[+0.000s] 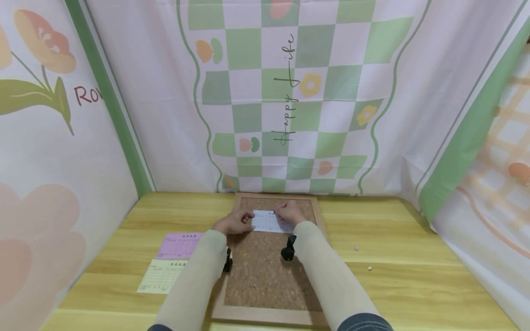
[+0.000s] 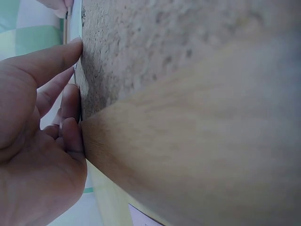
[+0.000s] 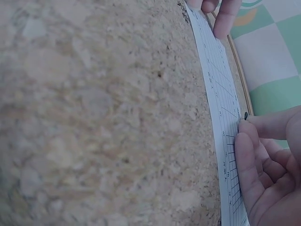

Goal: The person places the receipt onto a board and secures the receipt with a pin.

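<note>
"Cork, framed in wood: is that the board [image 1: 265, 276]?"

"Yes, with white printed paper [image 1: 264, 223] near its far end."

"And the hands?"

"Left hand [image 1: 234, 222], fingers loosely bent, touches the paper's left end; right hand [image 1: 291, 213], thumb and finger together, pinches a dark pin [image 3: 246, 116] at the paper."

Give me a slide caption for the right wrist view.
Right hand pinching a small dark pin at a printed white sheet on a cork board.
</note>
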A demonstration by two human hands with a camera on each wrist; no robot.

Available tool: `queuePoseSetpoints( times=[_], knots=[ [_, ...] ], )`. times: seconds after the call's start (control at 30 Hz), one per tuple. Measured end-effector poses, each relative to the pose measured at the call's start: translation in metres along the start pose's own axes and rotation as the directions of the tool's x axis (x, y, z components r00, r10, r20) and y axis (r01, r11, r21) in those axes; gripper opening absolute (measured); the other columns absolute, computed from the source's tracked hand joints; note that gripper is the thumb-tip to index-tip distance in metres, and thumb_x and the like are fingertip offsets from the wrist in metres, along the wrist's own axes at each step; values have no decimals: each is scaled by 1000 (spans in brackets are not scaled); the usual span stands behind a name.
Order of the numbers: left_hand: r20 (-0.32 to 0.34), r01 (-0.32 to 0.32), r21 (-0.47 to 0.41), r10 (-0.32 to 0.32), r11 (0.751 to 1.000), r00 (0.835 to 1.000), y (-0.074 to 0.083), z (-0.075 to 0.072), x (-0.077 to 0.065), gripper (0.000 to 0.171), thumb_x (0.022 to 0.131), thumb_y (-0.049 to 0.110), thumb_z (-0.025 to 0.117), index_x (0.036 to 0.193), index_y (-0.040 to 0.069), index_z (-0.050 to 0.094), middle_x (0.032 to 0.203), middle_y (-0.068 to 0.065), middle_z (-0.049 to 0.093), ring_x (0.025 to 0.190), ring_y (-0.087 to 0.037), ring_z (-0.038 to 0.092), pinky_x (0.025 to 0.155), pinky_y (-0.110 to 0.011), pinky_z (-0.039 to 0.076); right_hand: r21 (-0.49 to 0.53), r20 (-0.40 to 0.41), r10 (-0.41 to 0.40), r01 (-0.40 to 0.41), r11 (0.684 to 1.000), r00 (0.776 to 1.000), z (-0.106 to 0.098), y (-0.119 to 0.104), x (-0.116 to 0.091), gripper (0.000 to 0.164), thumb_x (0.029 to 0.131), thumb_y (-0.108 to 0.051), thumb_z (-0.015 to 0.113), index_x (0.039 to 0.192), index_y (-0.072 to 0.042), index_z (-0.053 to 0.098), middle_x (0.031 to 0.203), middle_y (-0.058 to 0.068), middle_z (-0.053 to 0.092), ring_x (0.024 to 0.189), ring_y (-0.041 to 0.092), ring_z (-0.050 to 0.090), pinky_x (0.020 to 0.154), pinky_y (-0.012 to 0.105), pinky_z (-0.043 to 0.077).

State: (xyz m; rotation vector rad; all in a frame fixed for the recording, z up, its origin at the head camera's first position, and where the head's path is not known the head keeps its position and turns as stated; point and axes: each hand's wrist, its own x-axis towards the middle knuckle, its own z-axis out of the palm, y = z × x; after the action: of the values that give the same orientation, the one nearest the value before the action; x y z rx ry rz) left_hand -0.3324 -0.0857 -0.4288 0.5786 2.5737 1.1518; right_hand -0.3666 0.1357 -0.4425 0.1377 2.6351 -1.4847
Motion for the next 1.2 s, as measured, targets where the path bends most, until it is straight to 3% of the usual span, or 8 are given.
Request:
queuePoseSetpoints(
  times=[0.23,0.37,0.6,0.83,1.2],
  knots=[
    [12,-36,3,36,999,999,-10,1,5,39,93,5,66,129,-8,56,91,-6,47,83,-17,42,76,-29,37,-3,-1,8,-8,1000,1000,0,1,0,19,95,-9,62,102,3,75,84,9,67,70,16,61,62,28,52],
    [12,-50,-9,50,999,999,-15,3,8,38,94,4,65,129,-8,56,91,-7,46,83,-18,41,76,-30,37,-17,-3,6,-6,1000,1000,1,1,0,16,95,-8,62,93,2,74,75,5,63,65,15,58,59,27,50],
    [17,-17,-13,17,1000,1000,-2,1,1,38,95,0,64,130,-11,54,93,-12,49,81,-17,40,76,-29,36,-36,4,8,-8,999,1000,2,-1,0,24,91,-3,60,67,-4,63,53,0,45,48,15,40,50,29,36],
    [12,1,-20,-1,1000,1000,-3,1,2,37,95,0,63,130,-10,55,92,-11,47,81,-17,39,75,-28,35,-53,-8,29,-29,998,1000,3,-3,0,32,93,-7,62,62,-7,59,53,0,47,48,15,41,49,29,37],
    [7,6,-11,-6,1000,1000,-1,1,0,36,96,1,64,129,-9,55,93,-12,48,82,-17,39,76,-29,35,-80,-20,19,-21,997,1000,3,-9,-3,46,92,-3,58,51,-13,40,48,-1,39,43,14,35,44,28,32]
  ],
)
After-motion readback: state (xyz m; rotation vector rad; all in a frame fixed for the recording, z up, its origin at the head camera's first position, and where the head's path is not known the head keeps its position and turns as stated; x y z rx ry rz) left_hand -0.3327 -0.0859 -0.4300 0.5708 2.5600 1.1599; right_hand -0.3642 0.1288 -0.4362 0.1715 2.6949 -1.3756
